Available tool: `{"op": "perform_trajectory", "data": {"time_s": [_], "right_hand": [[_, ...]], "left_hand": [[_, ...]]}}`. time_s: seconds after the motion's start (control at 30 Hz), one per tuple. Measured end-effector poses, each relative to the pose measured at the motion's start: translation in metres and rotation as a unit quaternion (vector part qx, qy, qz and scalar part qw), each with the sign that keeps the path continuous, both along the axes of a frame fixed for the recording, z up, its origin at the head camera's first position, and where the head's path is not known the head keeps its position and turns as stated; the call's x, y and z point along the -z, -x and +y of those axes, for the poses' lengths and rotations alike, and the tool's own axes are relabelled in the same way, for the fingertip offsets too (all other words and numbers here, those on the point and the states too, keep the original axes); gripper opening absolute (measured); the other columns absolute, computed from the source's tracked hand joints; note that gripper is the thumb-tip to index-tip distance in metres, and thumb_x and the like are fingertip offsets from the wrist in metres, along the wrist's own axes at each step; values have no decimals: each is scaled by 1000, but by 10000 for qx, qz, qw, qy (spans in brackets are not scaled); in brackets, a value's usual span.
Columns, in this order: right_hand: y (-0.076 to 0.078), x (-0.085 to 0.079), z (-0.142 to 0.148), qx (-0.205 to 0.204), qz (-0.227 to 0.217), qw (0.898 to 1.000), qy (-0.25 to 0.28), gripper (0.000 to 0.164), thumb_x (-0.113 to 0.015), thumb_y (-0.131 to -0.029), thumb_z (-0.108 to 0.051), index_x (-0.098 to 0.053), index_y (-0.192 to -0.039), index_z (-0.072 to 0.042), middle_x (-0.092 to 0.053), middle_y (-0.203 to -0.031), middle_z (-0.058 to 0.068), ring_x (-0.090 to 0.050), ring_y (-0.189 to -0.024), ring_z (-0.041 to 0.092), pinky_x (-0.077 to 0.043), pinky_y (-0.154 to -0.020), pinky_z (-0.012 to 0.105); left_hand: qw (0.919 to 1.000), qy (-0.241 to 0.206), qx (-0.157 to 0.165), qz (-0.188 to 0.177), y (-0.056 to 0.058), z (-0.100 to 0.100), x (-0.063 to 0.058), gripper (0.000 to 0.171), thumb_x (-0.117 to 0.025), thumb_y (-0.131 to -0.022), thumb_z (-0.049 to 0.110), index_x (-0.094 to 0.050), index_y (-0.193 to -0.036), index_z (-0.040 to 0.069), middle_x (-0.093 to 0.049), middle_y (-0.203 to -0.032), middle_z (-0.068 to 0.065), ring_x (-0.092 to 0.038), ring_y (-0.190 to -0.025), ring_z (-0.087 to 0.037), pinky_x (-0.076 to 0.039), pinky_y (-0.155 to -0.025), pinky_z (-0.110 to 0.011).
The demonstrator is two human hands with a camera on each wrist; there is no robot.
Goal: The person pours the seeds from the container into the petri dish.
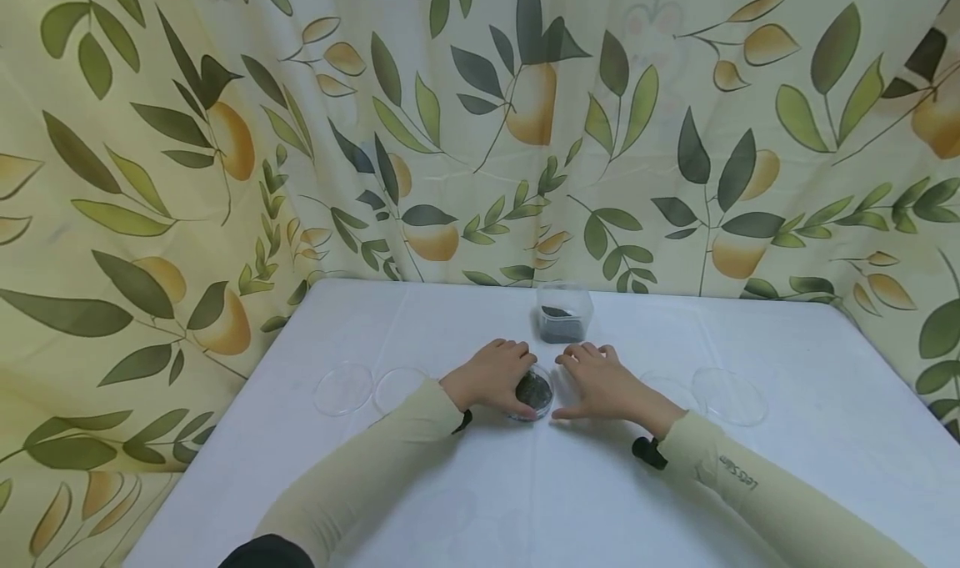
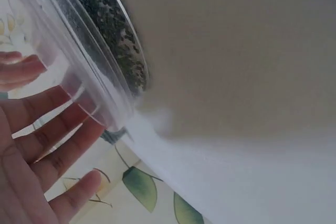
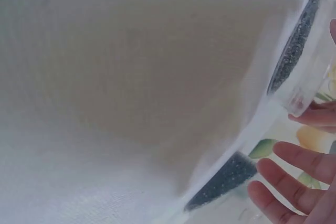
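Observation:
At the middle of the table is a round clear petri dish (image 1: 535,391) with dark granules in its bottom. My left hand (image 1: 491,378) holds its left side, thumb at the near edge and fingers at the far edge. Seen from the left wrist, the dish (image 2: 100,30) stands on the cloth with fingertips against its clear wall. To the right, apart from the dish, my right hand (image 1: 603,389) has its fingers spread and nothing in them. The right wrist view shows those fingers (image 3: 283,182) before a clear box of dark granules (image 3: 226,179).
Behind the hands stands the clear square box (image 1: 562,328), partly filled with dark granules. Two clear round dishes or lids lie at left, one nearest the edge (image 1: 343,389), and two at right, the outer one (image 1: 729,397) beyond my wrist. A patterned curtain (image 1: 480,176) hangs behind the white table.

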State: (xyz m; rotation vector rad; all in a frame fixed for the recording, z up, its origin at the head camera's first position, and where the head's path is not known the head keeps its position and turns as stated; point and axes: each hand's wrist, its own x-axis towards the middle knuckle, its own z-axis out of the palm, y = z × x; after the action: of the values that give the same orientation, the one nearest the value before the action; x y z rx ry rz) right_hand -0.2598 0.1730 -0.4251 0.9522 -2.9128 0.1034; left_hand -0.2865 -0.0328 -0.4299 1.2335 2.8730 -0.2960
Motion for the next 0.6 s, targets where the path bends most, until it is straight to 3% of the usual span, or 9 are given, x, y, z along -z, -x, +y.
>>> {"op": "perform_trajectory", "data": {"time_s": [0.3,0.6], "right_hand": [[1,-5,2,70,159,9995,264,78,-74,-67,-58,-56,-120,-3,-55,-116,12,-52,-108,30,-40,-84,55],[5,-11,7,308,81,9973,669,79,-76,-68,-53,-54,-125,-1,-55,-123,17,-51,-112,34,-38,-87,56]], "left_hand": [[10000,33,25,86,-3,-2,2,83,-55,-72,77,-53,-126,14,-54,-117,1,-53,-106,-14,-40,-100,-31],[9990,-206,-272,-297,-4,-6,4,94,-56,-72,76,-43,-140,13,-51,-130,-1,-48,-120,-16,-35,-108,-32]]}}
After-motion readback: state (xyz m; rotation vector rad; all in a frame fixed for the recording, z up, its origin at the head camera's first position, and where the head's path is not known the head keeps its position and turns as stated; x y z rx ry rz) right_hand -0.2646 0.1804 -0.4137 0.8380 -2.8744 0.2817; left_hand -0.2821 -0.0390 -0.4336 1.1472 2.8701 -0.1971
